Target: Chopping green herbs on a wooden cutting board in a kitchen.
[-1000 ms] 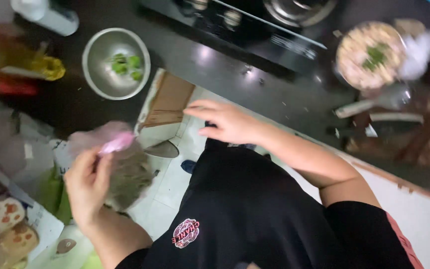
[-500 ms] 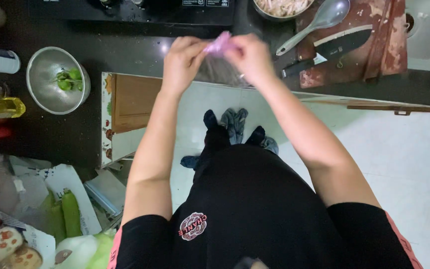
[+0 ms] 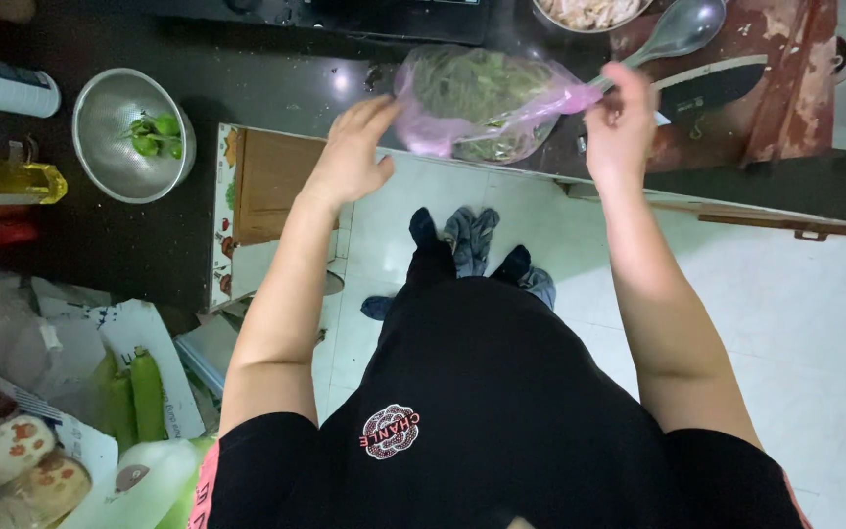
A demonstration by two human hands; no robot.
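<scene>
Two bare hands work at the edge of a dark worktop (image 3: 247, 88). Between them lies a thin pink plastic bag (image 3: 482, 103), see-through, bulging with dark green leafy vegetables. It rests on the worktop just in front of the stove, its long axis running left to right: the fat, rounded end points toward the left hand (image 3: 350, 157), and the gathered neck tapers out to the right. That neck is pinched in the right hand (image 3: 619, 122), whose fingers are closed on the twisted plastic. The left hand is spread wide, fingers loosely apart, palm down beside the bag's rounded end; whether it quite touches the plastic I cannot tell.

Beyond the right hand a metal spoon (image 3: 682, 27) and a dark-bladed knife (image 3: 702, 88) lie on a worn reddish chopping board (image 3: 785, 88). Well to the left, a steel bowl (image 3: 129, 137) holds a few green pieces, with a yellow oil bottle (image 3: 12, 181) near it.
</scene>
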